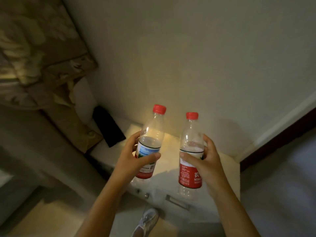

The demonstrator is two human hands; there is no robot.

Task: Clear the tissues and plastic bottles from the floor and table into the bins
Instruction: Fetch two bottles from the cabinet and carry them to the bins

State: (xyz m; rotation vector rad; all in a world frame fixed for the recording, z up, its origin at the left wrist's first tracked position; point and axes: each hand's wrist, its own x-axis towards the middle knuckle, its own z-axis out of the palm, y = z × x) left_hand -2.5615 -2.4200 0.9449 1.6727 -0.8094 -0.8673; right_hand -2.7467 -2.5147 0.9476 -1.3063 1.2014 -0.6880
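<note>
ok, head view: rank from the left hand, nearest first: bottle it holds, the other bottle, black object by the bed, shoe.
1. Left bottle, in the left hand's grip.
2. Right bottle, to its right, in the right hand.
3. Black object up-left, shoe below: too close to call.

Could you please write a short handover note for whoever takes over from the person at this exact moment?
Left hand: fingers wrapped around one red-capped plastic bottle, held upright.
Right hand: gripping a second bottle, also upright.
Both bottles are lifted above the bedside table, caps on, looking empty or nearly so.
Done: both bottles picked up.
Left: carry them to a bin, which is not in view. No tissues are visible here, so check the floor and table elsewhere.
</note>
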